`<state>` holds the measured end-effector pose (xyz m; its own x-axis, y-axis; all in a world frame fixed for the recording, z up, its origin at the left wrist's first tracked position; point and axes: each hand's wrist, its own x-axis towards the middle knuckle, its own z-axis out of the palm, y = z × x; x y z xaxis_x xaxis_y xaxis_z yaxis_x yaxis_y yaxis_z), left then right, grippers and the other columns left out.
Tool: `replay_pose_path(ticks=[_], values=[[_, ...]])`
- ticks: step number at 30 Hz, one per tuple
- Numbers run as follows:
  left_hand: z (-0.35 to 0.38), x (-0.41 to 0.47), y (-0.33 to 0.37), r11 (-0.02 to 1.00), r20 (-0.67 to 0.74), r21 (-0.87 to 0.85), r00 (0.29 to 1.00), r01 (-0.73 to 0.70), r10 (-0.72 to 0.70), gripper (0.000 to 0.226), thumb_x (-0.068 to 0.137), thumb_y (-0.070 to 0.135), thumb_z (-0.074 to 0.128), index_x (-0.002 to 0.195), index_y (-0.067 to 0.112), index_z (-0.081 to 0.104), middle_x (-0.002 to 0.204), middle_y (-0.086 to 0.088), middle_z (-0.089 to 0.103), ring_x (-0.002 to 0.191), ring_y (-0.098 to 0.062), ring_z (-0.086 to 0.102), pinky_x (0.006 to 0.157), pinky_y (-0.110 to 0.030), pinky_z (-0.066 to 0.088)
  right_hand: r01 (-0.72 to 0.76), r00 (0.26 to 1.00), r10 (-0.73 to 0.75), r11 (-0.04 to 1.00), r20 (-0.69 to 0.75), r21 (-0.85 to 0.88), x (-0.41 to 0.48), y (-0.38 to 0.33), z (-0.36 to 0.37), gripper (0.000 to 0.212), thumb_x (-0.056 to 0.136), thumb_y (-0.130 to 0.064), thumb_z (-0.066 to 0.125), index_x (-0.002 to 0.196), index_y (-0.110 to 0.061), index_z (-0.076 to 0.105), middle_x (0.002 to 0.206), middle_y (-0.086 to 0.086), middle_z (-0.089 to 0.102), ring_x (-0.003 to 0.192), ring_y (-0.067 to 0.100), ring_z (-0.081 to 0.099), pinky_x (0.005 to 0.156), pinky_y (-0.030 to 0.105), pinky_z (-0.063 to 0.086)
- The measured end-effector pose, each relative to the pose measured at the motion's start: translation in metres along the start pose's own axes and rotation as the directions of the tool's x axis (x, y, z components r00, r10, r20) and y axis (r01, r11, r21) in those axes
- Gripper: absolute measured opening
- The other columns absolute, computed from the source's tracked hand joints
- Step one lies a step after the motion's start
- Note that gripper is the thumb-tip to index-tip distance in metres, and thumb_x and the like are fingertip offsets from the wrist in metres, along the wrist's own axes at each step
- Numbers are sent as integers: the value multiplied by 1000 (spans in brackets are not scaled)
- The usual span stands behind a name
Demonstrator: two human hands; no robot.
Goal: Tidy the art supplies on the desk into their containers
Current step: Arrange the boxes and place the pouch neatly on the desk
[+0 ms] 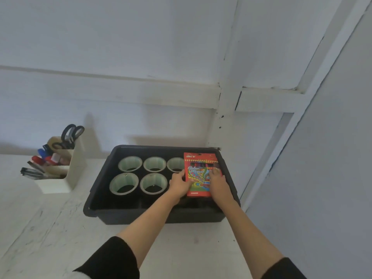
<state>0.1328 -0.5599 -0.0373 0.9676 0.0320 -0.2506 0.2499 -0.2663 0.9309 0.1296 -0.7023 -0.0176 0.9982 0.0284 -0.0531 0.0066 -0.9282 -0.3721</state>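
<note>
A red box of colour pencils [199, 165] lies at the right end inside a black plastic bin [104, 178] on the white desk. My left hand [180, 183] grips the box's left edge with curled fingers. My right hand [218, 182] holds its right edge, fingertips on the printed front. Several rolls of pale green tape [129, 163] sit in two rows on the bin's floor, to the left of the box.
A cream desk organiser [66, 178] stands at the left with scissors [69, 135], markers and pens in it. A white wall rises right behind the bin, and a grey panel closes off the right side. Bare white desk [60, 238] lies in front.
</note>
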Motion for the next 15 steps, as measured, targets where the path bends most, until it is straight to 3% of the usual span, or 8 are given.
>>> replay_pose_path(ticks=[5,8,11,13,15], values=[[3,-4,5,999,-15,-32,999,-32,31,50,94,19,57,141,19,38,132,-8,48,108,-22,60,86,-34,54,-1,1000,1,1000,-5,15,6,0,0,63,91,-21,60,143,-10,29,150,10,29,137,27,33,111,43,33],[-3,-9,9,993,-191,-92,980,-78,59,48,95,12,53,141,13,39,129,-8,47,98,-11,56,76,-22,52,15,997,-11,999,-75,49,4,-8,-3,52,91,-15,58,138,-7,38,145,13,38,133,26,38,109,41,36],[-22,-24,20,970,-374,-115,914,-213,157,35,92,0,50,125,12,55,115,-3,57,94,-7,55,72,-15,47,118,986,-96,980,-138,161,0,-34,-4,46,92,0,51,136,-8,44,144,12,41,132,26,39,107,42,39],[-43,-39,26,944,-457,-95,857,-315,240,34,87,-8,50,110,12,64,105,-1,63,95,-9,58,81,-17,49,234,962,-190,942,-195,241,-4,-63,-1,44,87,9,49,128,-8,53,135,10,51,124,25,48,105,32,39],[-77,-56,25,926,-543,-68,792,-372,278,34,83,-12,50,101,11,67,99,-1,66,91,-8,59,82,-13,48,357,927,-300,892,-227,279,-11,-103,8,43,80,17,48,116,-3,62,126,11,57,122,25,50,99,10,28]])
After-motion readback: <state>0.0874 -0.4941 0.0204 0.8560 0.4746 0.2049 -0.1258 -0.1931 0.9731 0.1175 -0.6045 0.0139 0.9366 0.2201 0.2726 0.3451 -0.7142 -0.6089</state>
